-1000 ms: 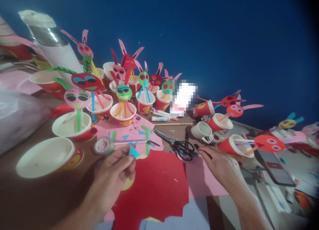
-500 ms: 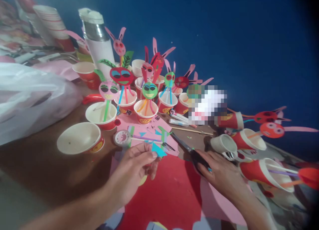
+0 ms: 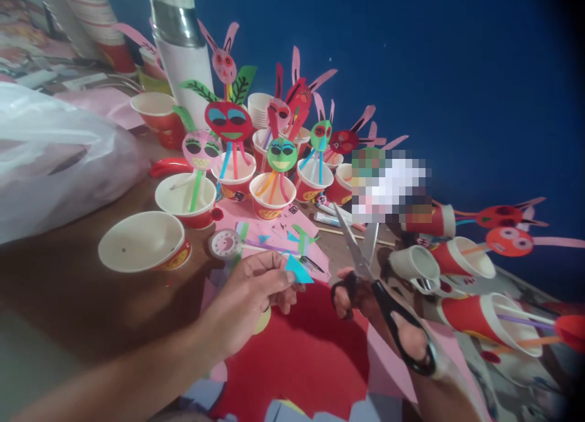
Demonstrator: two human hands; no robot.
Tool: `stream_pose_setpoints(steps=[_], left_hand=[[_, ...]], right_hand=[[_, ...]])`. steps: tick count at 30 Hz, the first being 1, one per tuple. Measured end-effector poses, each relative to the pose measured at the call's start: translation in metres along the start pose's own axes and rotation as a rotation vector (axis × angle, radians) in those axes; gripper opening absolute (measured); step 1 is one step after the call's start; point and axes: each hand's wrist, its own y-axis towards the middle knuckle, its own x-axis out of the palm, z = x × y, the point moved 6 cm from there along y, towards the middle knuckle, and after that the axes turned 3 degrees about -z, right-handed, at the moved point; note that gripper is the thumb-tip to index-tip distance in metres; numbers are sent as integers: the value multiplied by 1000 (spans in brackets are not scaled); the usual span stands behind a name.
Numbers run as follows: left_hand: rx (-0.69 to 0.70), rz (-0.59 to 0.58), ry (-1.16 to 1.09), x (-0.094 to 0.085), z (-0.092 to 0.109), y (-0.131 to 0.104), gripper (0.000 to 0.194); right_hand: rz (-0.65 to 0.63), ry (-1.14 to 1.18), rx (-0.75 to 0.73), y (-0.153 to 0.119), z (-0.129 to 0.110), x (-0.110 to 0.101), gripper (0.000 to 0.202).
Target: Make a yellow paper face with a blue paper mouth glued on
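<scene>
Two hands (image 3: 262, 285) (image 3: 368, 300) abreast, scissors (image 3: 364, 270) in right

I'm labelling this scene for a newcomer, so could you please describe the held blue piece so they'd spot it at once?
Find the big red sheet at the bottom centre. At its upper left, the left hand pinches a pointed blue piece. Unlike the blue scraps on the pink paper, it is held up.

The paper triangle (image 3: 298, 271) is sky blue, the scissors (image 3: 364, 268) black-handled and silver-bladed, the large sheet (image 3: 297, 364) plain red.
</scene>
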Motion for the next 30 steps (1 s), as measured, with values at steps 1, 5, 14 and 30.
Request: stream_pose_setpoints(steps=[1,5,14,30], left_hand=[[0,1,8,-1,-1,0,15],[8,27,63,-5,-1,0,14],[26,64,123,-7,-1,1,15],[34,46,186,-8,-3,0,14]], right_hand=[[-44,9,-8,2,0,4,81],[-180,78,68,-2,7,17,76],[-330,141,273,-5,13,32,83],[-326,35,224,0,2,31,71]])
